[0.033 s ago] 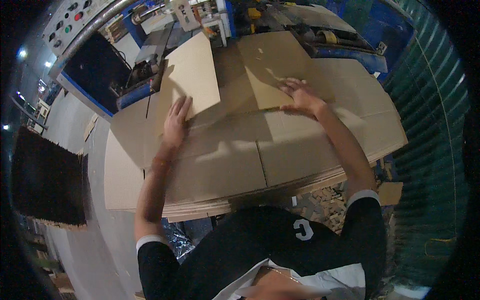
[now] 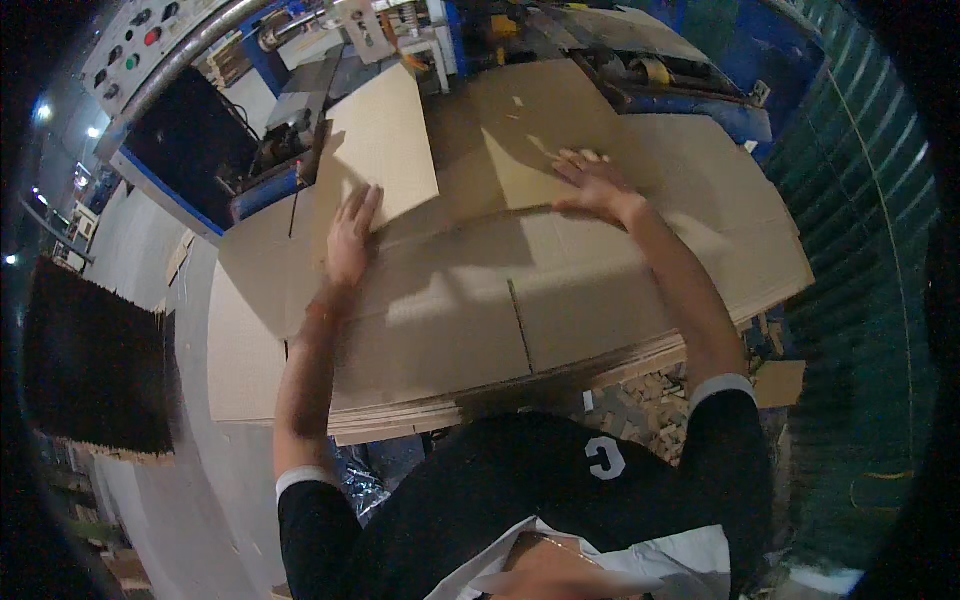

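A stack of large brown cardboard sheets [image 2: 430,340] lies before me, its layered edge toward my body. On the left, a lighter cardboard panel [image 2: 385,140] catches the light, its far end tilted up. My left hand [image 2: 352,235] rests at its lower left corner with the fingers stretched out. A second, darker cardboard panel [image 2: 545,120] lies on the right, toward the machine. My right hand [image 2: 597,185] presses on its near part, palm down and fingers spread. Neither hand is closed round anything. The undersides of both panels are hidden.
Behind the stack stands a blue machine [image 2: 700,85] with rollers. A control panel [image 2: 135,50] with buttons is at the upper left. Cardboard scraps [image 2: 650,405] are heaped below the stack's near edge. A green corrugated wall [image 2: 860,250] runs along the right.
My right hand and the panel under it are shifted very slightly to the left and away from me. My left hand has barely moved.
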Demonstrator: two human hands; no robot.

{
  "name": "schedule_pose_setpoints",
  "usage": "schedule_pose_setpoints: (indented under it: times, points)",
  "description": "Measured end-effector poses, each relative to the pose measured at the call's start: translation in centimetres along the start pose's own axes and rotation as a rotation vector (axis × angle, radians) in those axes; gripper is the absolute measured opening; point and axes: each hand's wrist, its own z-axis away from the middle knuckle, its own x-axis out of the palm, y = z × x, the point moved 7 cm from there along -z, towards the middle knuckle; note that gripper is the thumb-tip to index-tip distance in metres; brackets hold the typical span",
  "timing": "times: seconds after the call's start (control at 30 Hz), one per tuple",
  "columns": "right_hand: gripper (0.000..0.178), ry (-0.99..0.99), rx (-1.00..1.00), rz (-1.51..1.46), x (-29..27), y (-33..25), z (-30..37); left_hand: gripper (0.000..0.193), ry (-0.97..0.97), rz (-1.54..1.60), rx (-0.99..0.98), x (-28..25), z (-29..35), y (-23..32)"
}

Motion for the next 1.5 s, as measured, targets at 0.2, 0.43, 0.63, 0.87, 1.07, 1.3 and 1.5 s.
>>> schedule_pose_setpoints:
  times: [0.2,0.43,0.63,0.87,1.07,1.3,1.5]
  points:
    - [0.066,0.079,0.213,-0.126,0.1,1.5,0.4,0.068,0.095,-0.044,-0.236,-0.2,-1.6,-5.1]
    - [0.073,0.715,1.222,-0.013,-4.1,12.9,27.5,0.072,0.743,0.276,-1.132,-15.0,26.7,-14.6]
    - [0.067,0.528,1.347,0.039,0.6,17.3,32.0,0.071,0.596,0.049,-1.378,-14.6,33.5,-16.4]
    - [0.052,0.867,1.125,-0.075,-0.2,19.3,31.8,0.063,1.055,0.014,-1.067,-19.6,27.4,-8.7]
    - [0.057,0.950,1.228,-0.394,3.2,22.3,35.3,0.053,1.255,0.268,-0.672,-26.5,23.1,-6.1]
    - [0.048,1.536,0.968,-1.354,-1.7,23.9,33.9,0.042,1.283,0.944,-0.752,-23.6,26.3,-11.5]
    - [0.052,1.315,0.526,-1.242,-14.9,11.9,31.9,0.036,0.846,-0.063,-0.704,-21.8,26.1,-8.6]
